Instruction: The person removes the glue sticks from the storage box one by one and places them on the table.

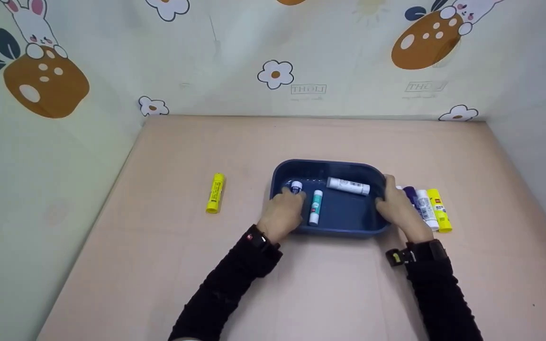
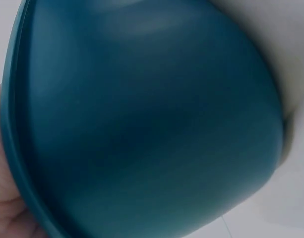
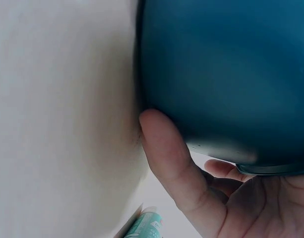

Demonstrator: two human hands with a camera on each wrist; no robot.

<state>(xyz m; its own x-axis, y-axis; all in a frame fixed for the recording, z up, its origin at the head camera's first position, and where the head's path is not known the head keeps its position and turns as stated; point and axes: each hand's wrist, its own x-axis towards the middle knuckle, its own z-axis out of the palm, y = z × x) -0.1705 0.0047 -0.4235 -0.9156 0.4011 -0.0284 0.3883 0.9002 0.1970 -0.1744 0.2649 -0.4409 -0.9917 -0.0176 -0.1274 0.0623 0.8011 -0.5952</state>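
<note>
A dark blue tray (image 1: 344, 231) sits in the middle of the table. My left hand (image 1: 281, 214) reaches over its left side and pinches a dark blue glue stick (image 1: 296, 185) with a white cap; the fingertips are partly hidden. In the left wrist view, the tray wall (image 2: 156, 109) covers most of the hand. My right hand (image 1: 399, 206) grips the tray's right end, its thumb (image 3: 166, 144) against the outer wall. Inside the tray, a teal and white glue stick (image 1: 316, 207) lies beside my left hand, and a white glue stick (image 1: 348, 186) lies near the back wall.
To the tray's left lies a yellow glue stick (image 1: 215, 193). Right of my right hand, a purple glue stick (image 1: 411, 196), a white one (image 1: 427, 210) and a yellow one (image 1: 439, 210) lie side by side. A teal glue stick (image 3: 146, 224) shows in the right wrist view. Patterned cloth walls surround the table.
</note>
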